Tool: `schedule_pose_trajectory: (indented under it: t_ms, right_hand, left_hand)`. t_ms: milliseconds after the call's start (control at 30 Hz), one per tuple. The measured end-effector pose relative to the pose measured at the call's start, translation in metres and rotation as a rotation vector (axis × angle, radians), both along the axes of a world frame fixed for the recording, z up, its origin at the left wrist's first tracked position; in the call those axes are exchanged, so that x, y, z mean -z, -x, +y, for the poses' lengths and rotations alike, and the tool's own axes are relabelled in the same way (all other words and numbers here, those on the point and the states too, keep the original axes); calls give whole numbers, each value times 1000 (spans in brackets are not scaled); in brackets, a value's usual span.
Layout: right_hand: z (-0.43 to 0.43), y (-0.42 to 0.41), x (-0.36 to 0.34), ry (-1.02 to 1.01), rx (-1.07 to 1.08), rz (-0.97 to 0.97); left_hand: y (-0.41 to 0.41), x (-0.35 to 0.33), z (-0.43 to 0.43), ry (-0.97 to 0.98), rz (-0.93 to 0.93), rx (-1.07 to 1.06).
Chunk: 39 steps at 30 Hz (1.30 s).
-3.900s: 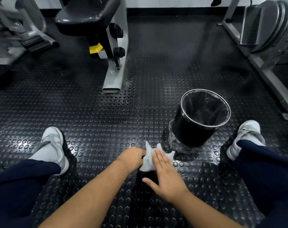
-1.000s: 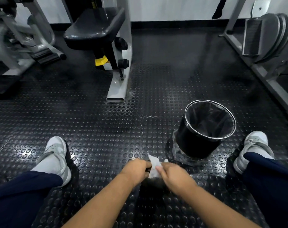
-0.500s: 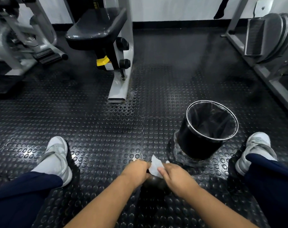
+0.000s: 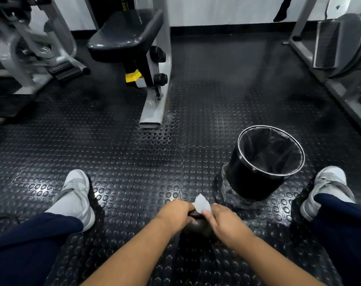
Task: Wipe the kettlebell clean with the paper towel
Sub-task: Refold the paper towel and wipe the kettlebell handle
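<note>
Studded gym floor (image 4: 134, 162): left hand (image 4: 174, 213) grips kettlebell (image 4: 197, 225); right hand (image 4: 223, 222) fingers pinch paper towel (image 4: 201, 203); wiping seemingly underway, unfinished.

Dark kettlebell (image 4: 197, 225) on the floor (mostly hidden); crumpled white paper towel (image 4: 200, 202) against its top.

Both forearms extended forward, left hand (image 4: 176, 211) and right hand (image 4: 224, 220) curled, knuckles nearly touching.

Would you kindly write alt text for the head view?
Seated on a studded gym floor, a person's left hand grips a dark kettlebell while the right hand presses a paper towel to it. A lined bin stands just beyond.
</note>
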State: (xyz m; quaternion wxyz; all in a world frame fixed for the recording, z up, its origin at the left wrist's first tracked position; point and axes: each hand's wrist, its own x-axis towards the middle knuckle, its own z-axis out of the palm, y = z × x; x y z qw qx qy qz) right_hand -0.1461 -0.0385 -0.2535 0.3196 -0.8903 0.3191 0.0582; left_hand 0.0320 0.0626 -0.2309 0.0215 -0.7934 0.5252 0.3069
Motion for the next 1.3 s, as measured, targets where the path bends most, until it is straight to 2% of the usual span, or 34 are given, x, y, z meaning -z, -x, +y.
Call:
schedule_pose_trajectory:
  t_ms: [67,167,267,400,633,733,867,1033,1200,1300]
  right_hand:
    - [-6,-4,-2,-11,32,47]
    - [2,-21,-10,7,-54,85]
    - [13,-28,-15,33,-145,56]
    - [6,-7,-10,-8,-144,21]
    - [-7,-19,-21,-4,-144,172]
    - [10,-34,-23,18,-206,141]
    - [3,-13,-14,-13,-179,34]
    - [-12,4,-16,-38,-91,92]
    - [15,-23,-22,7,-174,12]
    - [13,-19,-21,-14,-127,-12]
  left_hand:
    - [0,0,-2,0,5,10]
    - [0,-5,-2,0,7,8]
    - [1,-7,-1,-16,-7,9]
    - [0,-4,-1,-8,8,2]
    - [0,-10,-2,-10,24,36]
    - [1,-9,0,-14,20,-5]
    - [0,-11,2,-8,9,17]
    - [1,-10,0,-13,37,9]
    - [3,-16,2,-38,14,6]
    - [3,-14,3,-17,12,3]
